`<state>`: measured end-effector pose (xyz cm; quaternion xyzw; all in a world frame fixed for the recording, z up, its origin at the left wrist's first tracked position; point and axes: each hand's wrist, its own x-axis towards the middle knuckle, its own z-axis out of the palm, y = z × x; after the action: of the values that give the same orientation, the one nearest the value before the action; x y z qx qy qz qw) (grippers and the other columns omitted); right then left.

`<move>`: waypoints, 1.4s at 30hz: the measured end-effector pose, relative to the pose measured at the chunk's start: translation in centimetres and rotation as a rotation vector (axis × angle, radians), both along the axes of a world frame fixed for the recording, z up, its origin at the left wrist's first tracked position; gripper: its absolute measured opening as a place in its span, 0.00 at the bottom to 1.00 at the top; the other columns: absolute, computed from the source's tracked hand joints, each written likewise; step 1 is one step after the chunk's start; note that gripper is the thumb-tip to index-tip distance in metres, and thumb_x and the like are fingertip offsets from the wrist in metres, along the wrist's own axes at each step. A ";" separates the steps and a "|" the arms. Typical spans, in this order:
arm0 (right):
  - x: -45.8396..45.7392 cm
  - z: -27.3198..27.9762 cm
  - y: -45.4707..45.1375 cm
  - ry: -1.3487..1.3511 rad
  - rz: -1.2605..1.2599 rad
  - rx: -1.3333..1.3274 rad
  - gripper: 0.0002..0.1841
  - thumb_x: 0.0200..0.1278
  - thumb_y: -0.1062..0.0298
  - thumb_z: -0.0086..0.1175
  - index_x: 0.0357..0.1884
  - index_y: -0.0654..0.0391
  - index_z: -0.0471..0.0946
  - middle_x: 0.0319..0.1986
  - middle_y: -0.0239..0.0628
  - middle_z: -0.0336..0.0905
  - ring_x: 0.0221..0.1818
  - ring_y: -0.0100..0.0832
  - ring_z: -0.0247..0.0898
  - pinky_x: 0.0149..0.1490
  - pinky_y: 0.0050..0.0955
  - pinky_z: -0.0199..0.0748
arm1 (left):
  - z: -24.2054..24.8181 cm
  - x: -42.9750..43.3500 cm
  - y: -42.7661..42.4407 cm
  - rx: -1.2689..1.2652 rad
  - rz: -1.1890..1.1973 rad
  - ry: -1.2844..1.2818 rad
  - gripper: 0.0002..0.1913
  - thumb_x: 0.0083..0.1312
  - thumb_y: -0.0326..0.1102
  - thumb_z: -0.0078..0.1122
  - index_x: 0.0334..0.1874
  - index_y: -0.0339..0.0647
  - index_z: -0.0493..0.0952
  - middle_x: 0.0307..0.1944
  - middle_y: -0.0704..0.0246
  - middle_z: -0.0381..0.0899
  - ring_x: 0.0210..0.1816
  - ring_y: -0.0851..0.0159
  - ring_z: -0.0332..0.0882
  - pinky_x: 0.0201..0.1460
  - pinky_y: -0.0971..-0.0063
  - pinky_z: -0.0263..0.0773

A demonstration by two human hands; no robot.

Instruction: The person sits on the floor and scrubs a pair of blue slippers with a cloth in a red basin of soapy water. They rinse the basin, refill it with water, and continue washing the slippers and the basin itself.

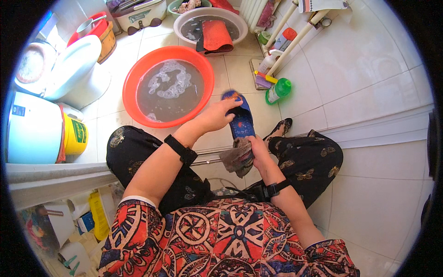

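Observation:
A dark blue slipper (242, 121) with orange marks is upright between my two hands, its toe end pointing away from me. My right hand (259, 149) grips its near end together with a wet-looking grey-brown cloth (238, 157) that hangs below. My left hand (218, 114) lies over the far part of the slipper, fingers apart, the fingertips touching or just above it; contact is not certain. Left of the slipper stands a red plastic basin (133, 83) of murky grey water with white suds (174, 81).
Behind is a pale basin (180, 31) of dark water with a red mat (216, 36) over its rim. A green bottle (278, 91), a spray bottle (268, 63) and brushes stand by the right wall. A toilet (74, 72) and yellow bucket (75, 135) stand left.

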<state>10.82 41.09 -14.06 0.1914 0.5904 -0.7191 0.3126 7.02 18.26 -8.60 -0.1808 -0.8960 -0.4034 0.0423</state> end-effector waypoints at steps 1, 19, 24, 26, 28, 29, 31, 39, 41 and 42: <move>-0.3 -0.8 0.4 -0.098 -0.034 -0.024 0.13 0.70 0.65 0.43 0.47 0.63 0.74 0.40 0.42 0.81 0.42 0.38 0.79 0.48 0.42 0.79 | 0.5 0.2 -0.1 0.065 -0.067 -0.079 0.26 0.63 0.26 0.53 0.66 0.45 0.72 0.61 0.54 0.75 0.64 0.49 0.71 0.69 0.60 0.65; -3.2 -2.1 8.0 0.041 -0.166 0.236 0.24 0.72 0.50 0.49 0.55 0.62 0.75 0.49 0.45 0.81 0.48 0.44 0.79 0.53 0.51 0.77 | 6.7 -0.4 -5.5 0.230 0.406 0.116 0.13 0.65 0.34 0.53 0.48 0.40 0.82 0.38 0.52 0.84 0.42 0.49 0.83 0.48 0.62 0.76; -4.0 12.9 8.7 0.270 -0.282 -0.025 0.24 0.72 0.50 0.46 0.54 0.61 0.76 0.50 0.45 0.80 0.50 0.43 0.78 0.56 0.49 0.76 | 7.9 -0.4 -6.6 0.208 0.400 0.242 0.14 0.67 0.38 0.54 0.51 0.44 0.82 0.38 0.56 0.85 0.42 0.54 0.83 0.48 0.64 0.76; -3.6 17.0 8.0 0.393 -0.241 -0.100 0.22 0.73 0.52 0.45 0.51 0.61 0.78 0.45 0.44 0.83 0.47 0.42 0.80 0.56 0.47 0.77 | 8.1 -0.1 -7.3 0.187 0.410 0.263 0.14 0.67 0.38 0.54 0.51 0.44 0.82 0.38 0.56 0.85 0.42 0.54 0.83 0.48 0.64 0.76; -3.4 19.6 6.1 0.467 -0.262 -0.057 0.20 0.73 0.53 0.45 0.48 0.61 0.78 0.44 0.44 0.83 0.45 0.41 0.80 0.55 0.45 0.77 | 8.0 0.2 -8.2 0.225 0.402 0.285 0.15 0.67 0.39 0.53 0.51 0.44 0.82 0.39 0.57 0.85 0.42 0.54 0.84 0.49 0.64 0.76; -3.1 20.4 5.0 0.524 -0.234 -0.058 0.20 0.72 0.53 0.46 0.48 0.61 0.78 0.43 0.44 0.83 0.45 0.40 0.81 0.55 0.44 0.77 | 7.9 0.2 -8.6 0.191 0.442 0.277 0.15 0.67 0.38 0.53 0.50 0.43 0.82 0.39 0.58 0.86 0.41 0.54 0.84 0.49 0.64 0.76; -2.4 20.6 2.1 0.512 -0.195 -0.114 0.19 0.72 0.54 0.46 0.47 0.61 0.78 0.43 0.44 0.84 0.44 0.40 0.81 0.54 0.43 0.78 | 7.3 0.4 -9.3 0.143 0.495 0.294 0.15 0.66 0.38 0.53 0.50 0.43 0.83 0.39 0.58 0.86 0.41 0.54 0.84 0.49 0.64 0.76; 1.7 20.3 -2.9 0.427 -0.085 -0.157 0.17 0.71 0.56 0.50 0.45 0.61 0.79 0.42 0.43 0.84 0.42 0.37 0.80 0.52 0.38 0.79 | 5.2 -0.5 -8.7 0.157 0.489 0.214 0.14 0.64 0.36 0.52 0.46 0.42 0.84 0.37 0.59 0.86 0.40 0.56 0.85 0.48 0.65 0.77; 2.1 20.3 -2.8 0.423 -0.104 -0.117 0.17 0.70 0.56 0.51 0.46 0.61 0.79 0.42 0.42 0.84 0.42 0.37 0.80 0.52 0.37 0.78 | 5.2 -0.6 -8.8 0.196 0.465 0.226 0.14 0.64 0.36 0.51 0.46 0.43 0.84 0.37 0.59 0.86 0.40 0.56 0.85 0.48 0.64 0.77; 2.1 20.2 -2.7 0.418 -0.115 -0.100 0.17 0.70 0.55 0.51 0.46 0.60 0.79 0.42 0.42 0.84 0.42 0.37 0.80 0.52 0.37 0.78 | 5.2 -0.5 -8.8 0.211 0.492 0.227 0.14 0.64 0.36 0.51 0.46 0.43 0.84 0.37 0.58 0.86 0.40 0.56 0.84 0.48 0.64 0.77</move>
<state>12.93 38.41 6.16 0.0559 0.5942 -0.7881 0.1507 6.54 9.48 -3.39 0.0033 -0.8557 -0.4491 0.2572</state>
